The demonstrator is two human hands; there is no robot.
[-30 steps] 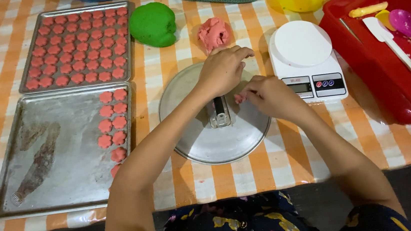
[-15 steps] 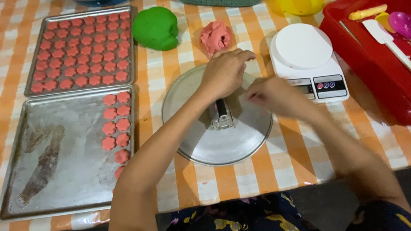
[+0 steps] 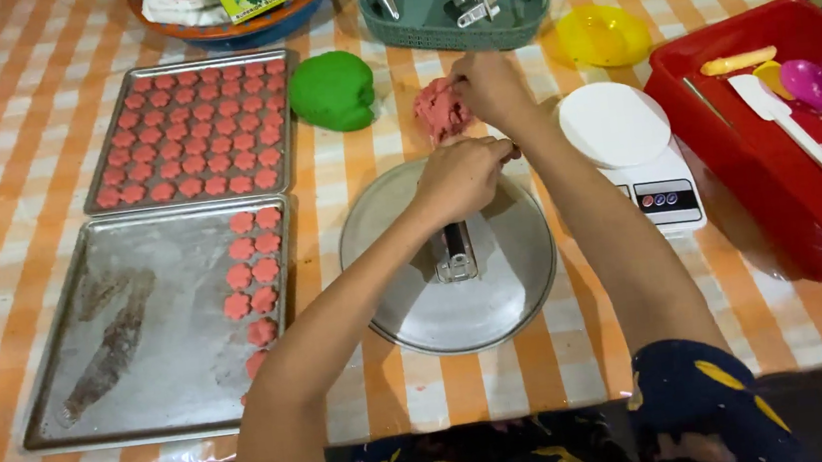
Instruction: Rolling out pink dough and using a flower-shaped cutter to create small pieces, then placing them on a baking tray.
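Observation:
My left hand is closed in a fist over the far part of a round metal lid, which lies on the checked tablecloth with its handle up. A small dark tool tip shows at the fist's right side; the rest is hidden. My right hand reaches further back, and its fingertips pinch the lump of pink dough beyond the lid. A green dough lump sits to the left of the pink one.
Two metal trays lie at left: the far tray is full of pink flower-shaped pieces, the near tray has several along its right side. A white scale, a red tub with utensils, a yellow bowl and a teal basket stand right and behind.
My right hand has left the lid and moved back to the pink dough. My left hand has stayed closed over the lid.

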